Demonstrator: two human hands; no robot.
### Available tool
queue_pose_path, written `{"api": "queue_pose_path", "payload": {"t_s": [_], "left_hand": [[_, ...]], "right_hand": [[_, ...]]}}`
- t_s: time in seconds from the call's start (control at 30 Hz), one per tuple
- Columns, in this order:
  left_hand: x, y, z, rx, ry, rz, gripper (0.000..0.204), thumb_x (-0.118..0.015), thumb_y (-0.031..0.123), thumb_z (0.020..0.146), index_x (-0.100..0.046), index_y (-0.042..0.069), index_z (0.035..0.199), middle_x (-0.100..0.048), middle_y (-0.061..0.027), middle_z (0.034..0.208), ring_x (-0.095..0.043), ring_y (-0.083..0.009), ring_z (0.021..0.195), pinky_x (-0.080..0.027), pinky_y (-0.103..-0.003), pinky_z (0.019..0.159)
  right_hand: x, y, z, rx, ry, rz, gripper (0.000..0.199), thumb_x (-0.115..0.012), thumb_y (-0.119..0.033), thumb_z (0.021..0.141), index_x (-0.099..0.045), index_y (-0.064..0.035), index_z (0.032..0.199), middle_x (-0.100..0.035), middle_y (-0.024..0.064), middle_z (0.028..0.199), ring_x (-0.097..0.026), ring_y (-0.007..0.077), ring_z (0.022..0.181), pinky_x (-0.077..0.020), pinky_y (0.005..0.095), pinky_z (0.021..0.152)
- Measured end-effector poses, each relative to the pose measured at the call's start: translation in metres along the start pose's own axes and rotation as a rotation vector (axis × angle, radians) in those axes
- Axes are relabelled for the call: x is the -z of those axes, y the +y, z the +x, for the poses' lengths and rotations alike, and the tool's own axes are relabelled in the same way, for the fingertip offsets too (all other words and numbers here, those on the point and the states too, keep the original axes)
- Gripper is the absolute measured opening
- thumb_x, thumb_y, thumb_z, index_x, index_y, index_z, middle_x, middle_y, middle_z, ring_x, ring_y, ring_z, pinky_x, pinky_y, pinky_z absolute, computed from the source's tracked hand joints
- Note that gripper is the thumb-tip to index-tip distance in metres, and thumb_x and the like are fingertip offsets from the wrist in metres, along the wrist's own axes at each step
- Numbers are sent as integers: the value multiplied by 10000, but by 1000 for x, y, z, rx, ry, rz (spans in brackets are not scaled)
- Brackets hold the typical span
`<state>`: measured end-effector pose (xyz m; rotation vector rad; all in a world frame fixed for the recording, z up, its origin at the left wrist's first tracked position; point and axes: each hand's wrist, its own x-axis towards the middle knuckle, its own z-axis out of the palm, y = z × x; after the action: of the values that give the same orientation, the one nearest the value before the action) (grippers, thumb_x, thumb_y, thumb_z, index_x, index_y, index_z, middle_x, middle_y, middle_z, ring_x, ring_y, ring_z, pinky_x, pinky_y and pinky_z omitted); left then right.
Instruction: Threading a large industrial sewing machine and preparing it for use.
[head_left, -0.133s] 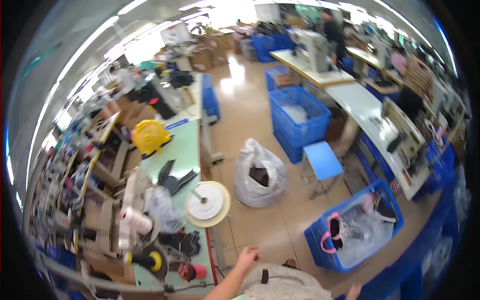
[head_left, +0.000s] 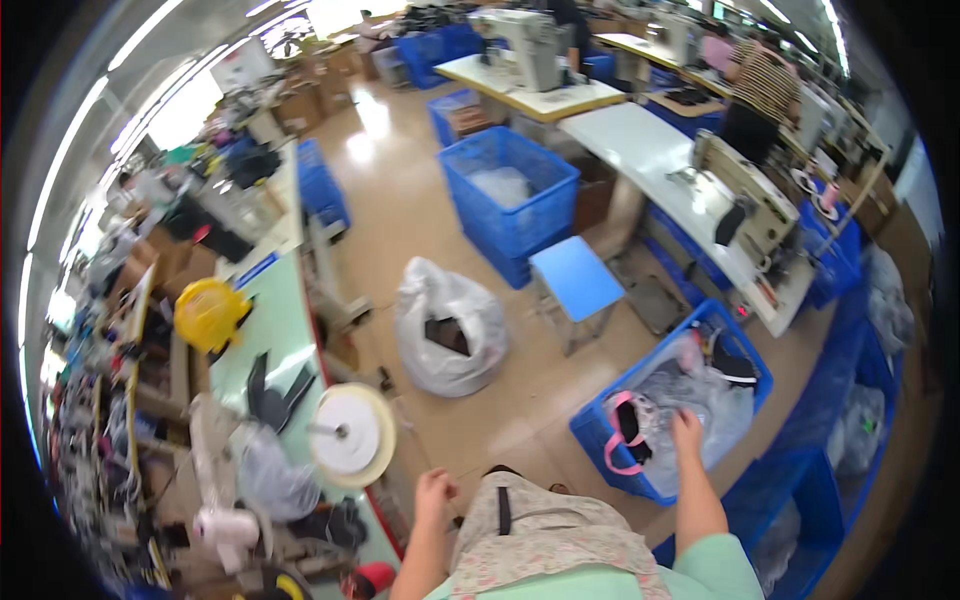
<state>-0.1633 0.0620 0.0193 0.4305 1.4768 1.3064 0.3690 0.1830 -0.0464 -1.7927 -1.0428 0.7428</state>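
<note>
Head view: right hand (head_left: 687, 432) over blue crate (head_left: 597, 448), by plastic wrap (head_left: 718, 403); cannot tell whether grip has hold. Left hand (head_left: 434, 492) loosely curled, apparently unladen. Pink-strapped piece (head_left: 628, 425) inside crate; reach seems made, nothing visibly lifted clear.

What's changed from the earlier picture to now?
The right hand has moved forward from the lower edge to over the blue crate of clear plastic bags; contact is unclear. The view swung right. The left hand stays near the body, nothing visible in it; white sack and blue stool stayed put.
</note>
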Motion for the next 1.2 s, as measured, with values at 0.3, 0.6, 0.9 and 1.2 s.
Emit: {"api": "queue_pose_path", "payload": {"t_s": [0.3, 0.6, 0.9, 1.2], "left_hand": [[-76, 120, 232, 121, -201, 79, 187, -496, 96, 881, -443, 21, 1044, -536, -47, 727, -532, -133, 636, -457, -268, 604], [-177, 174, 397, 192, -259, 45, 154, -508, 72, 879, -486, 43, 1029, -552, -36, 699, -561, -129, 631, -482, -266, 578], [-278, 163, 470, 483, -215, 97, 104, -528, 83, 861, -511, 69, 962, -567, -51, 705, -569, -180, 646, -498, -314, 617], [-523, 169, 524, 450, -636, 189, 111, -517, 86, 875, -518, 19, 964, -604, -112, 827, -605, -208, 749, -528, -322, 692]], "right_hand": [[-187, -123, 21, 190, -82, -142, 191, -591, -139, 813, -633, 9, 926, -620, 97, 745, -585, 159, 635, -462, 276, 603], [-154, -53, 11, -468, 217, -44, 163, -601, -87, 786, -633, 4, 918, -626, 70, 695, -579, 118, 569, -451, 260, 520], [-195, -134, 169, -186, 196, -65, 212, -611, -113, 802, -622, 11, 973, -656, 112, 817, -614, 161, 703, -478, 288, 652], [-173, -89, 145, -494, 406, 55, 163, -589, -26, 813, -602, 31, 965, -640, 55, 789, -603, 116, 678, -486, 249, 628]]}}
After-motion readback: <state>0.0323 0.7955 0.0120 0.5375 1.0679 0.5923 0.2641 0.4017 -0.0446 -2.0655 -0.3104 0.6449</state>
